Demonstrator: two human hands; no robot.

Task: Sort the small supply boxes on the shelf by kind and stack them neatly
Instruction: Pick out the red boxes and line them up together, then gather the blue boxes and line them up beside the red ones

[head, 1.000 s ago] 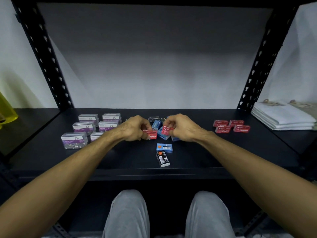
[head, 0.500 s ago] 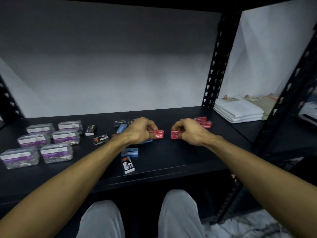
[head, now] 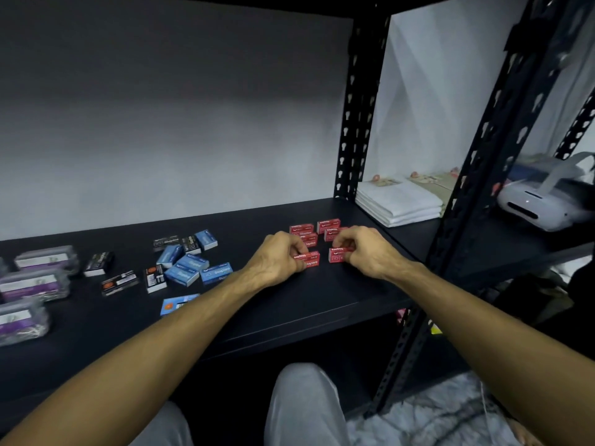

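While each hand pinches one red box, the head view shows both boxes carried over to the red group [head: 317, 231], which lies just beyond the knuckles. The left hand [head: 280, 257] grips its red box [head: 309, 259]; the right hand [head: 365, 249] grips another [head: 337, 254]. A second ago both hands worked over the blue boxes [head: 186, 267], now well off to the left hand's left. Judging by this, the reds are nearly gathered and stacking comes next.

1. The left hand [head: 279, 256] covers most of a red staple box [head: 309, 259]; the right hand [head: 363, 249] covers the right end of another red box [head: 337, 254];
2. a forearm hides part of the blue box [head: 176, 304];
3. clear boxes [head: 22, 320] are cut by the left edge, labels unreadable.
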